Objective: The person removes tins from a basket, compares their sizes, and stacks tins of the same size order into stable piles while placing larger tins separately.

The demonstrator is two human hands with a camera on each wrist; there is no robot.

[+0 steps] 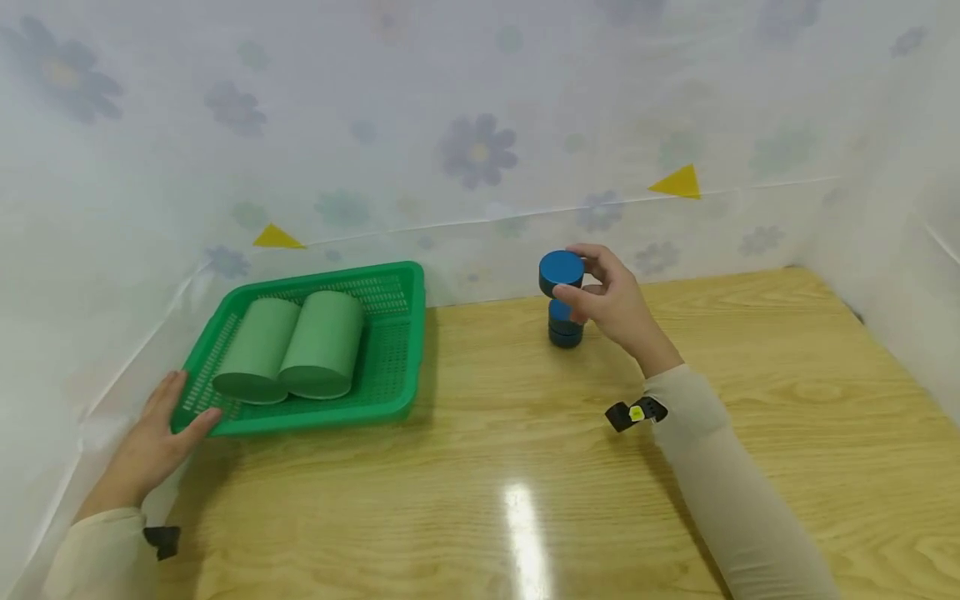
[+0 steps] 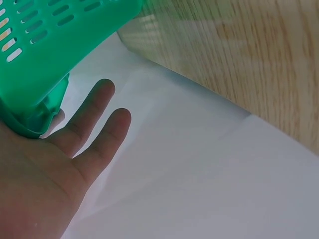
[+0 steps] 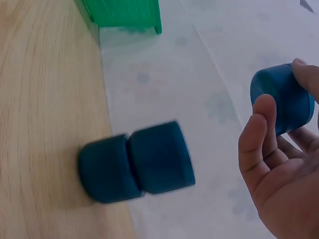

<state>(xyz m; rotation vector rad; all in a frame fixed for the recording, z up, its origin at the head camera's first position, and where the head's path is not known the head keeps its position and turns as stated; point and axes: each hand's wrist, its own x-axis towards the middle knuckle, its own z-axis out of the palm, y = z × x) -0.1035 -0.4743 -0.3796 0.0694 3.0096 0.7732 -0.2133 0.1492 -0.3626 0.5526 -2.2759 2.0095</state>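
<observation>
My right hand (image 1: 611,300) grips a short blue cylinder (image 1: 561,272) between thumb and fingers. In the head view it overlaps the top of a stack of two similar blue cylinders (image 1: 565,335). The right wrist view shows the held blue cylinder (image 3: 281,97) apart from the stacked blue cylinders (image 3: 162,157). At the near left corner of a green plastic basket (image 1: 408,350) is my left hand (image 1: 150,442), touching the rim with fingers spread. Two straight fingers (image 2: 107,139) point past the basket's underside in the left wrist view; the rest are partly hidden behind it.
Inside the basket, two light green cylinders (image 1: 322,342) lie side by side. The wooden table (image 1: 450,467) meets flower-patterned white sheeting (image 1: 480,92) behind and at both sides. Two yellow triangles (image 1: 678,183) mark the back sheet.
</observation>
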